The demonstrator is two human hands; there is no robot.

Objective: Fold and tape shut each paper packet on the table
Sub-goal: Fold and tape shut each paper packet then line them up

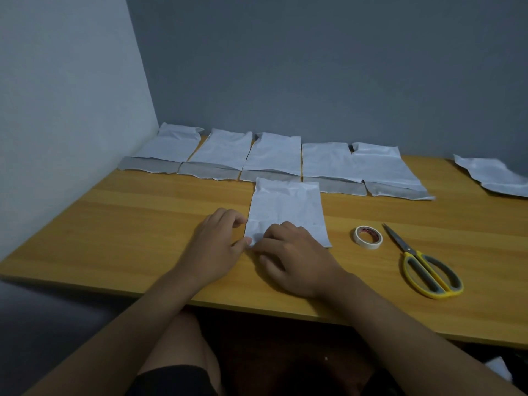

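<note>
So there's a wooden tabletop (114, 224) pushed into a corner, and one white paper packet (288, 207) lies flat in the middle of the frame, just in front of the person. Both hands are on its near left corner. The left hand (213, 250) sits at the packet's left edge, its grip pinching that edge between thumb and curled fingertips. The right hand (297, 258) lies over the bottom part of the packet with fingers bent, pressing down on the paper near the same corner; hard to say whether its grip actually pinches the paper or just pushes on it, since the fingertips are mostly hidden.

Behind it, along the back wall in the upper middle of the frame, there's a row of five more packets (274, 152), side by side, each with a grey flap at its near end. A sixth crumpled packet (491, 174) sits apart at the right edge of the frame.

To the right of the hands, a roll of white tape (368, 237) lies flat, and just right of that are yellow-handled scissors (425, 267), blades closed and pointing away. The person's knee shows under the tabletop edge at the bottom.
</note>
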